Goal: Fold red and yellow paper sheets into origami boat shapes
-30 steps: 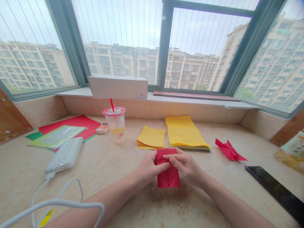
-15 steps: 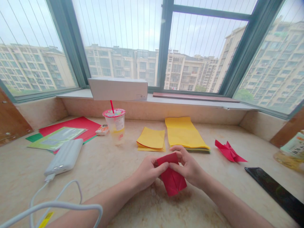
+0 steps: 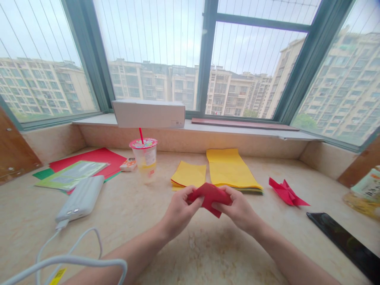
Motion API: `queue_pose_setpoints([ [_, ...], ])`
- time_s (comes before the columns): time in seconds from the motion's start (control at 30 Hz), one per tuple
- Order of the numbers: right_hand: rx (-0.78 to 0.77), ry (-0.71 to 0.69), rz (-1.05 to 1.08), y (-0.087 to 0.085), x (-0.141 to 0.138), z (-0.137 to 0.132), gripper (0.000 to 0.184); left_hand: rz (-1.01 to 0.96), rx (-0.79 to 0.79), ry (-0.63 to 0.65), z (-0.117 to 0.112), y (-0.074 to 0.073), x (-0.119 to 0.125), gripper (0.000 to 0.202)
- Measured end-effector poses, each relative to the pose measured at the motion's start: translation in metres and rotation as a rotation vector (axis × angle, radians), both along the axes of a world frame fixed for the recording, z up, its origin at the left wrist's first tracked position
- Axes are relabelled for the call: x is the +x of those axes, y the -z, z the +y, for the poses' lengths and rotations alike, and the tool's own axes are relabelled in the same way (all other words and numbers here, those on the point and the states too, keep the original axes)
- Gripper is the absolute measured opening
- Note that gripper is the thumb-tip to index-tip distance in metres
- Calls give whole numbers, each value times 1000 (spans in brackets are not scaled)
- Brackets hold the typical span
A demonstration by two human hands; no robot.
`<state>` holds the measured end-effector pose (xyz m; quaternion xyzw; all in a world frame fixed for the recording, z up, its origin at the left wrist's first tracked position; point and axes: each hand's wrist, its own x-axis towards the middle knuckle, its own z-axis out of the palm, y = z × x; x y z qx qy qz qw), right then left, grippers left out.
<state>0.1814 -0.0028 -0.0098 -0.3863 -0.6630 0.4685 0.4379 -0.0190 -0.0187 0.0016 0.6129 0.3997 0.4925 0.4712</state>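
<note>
A piece of folded red paper point(image 3: 211, 196) is held up above the tabletop between both hands. My left hand point(image 3: 184, 208) pinches its left side, thumb on the near face and fingers behind. On the right side, my right hand point(image 3: 237, 206) grips it in the same way, the thumb near the lower edge. Just beyond the hands lie a small stack of yellow paper squares point(image 3: 190, 173) and a larger stack of yellow sheets point(image 3: 231, 168). A folded red paper figure point(image 3: 287, 192) rests to the right of my right hand.
At left are red sheets point(image 3: 107, 159), a green-edged plastic packet point(image 3: 74, 174) and a white power bank point(image 3: 81, 198) with a cable point(image 3: 89, 259). A cup with a straw point(image 3: 144, 160) stands near the back. A black phone point(image 3: 341, 241) and a jar point(image 3: 365, 194) are at right.
The red paper has been raised and turned from its upright, lengthwise position to lie more crosswise between the hands. My right hand has shifted down to its right side.
</note>
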Motion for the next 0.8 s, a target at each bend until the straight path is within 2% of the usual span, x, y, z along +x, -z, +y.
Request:
queue_pose_setpoints([
  [0.13,-41,45,126,-1,8,8,24,78,-10,81,0,-2,2,17],
  [0.23,-29,54,142,0,8,8,23,165,-20,145,-3,-2,5,9],
  [0.33,28,46,90,1,5,6,22,214,-26,178,-7,-1,6,17],
  [0.47,93,-25,-3,2,2,2,24,218,-30,139,-6,1,6,31],
  [0.6,133,-54,-54,0,2,0,31,182,-56,70,-3,3,5,35],
  [0.67,141,-26,-48,0,2,1,32,180,-56,80,-3,4,5,34],
  [0.8,134,99,-46,4,4,5,27,183,-46,186,-7,3,6,27],
])
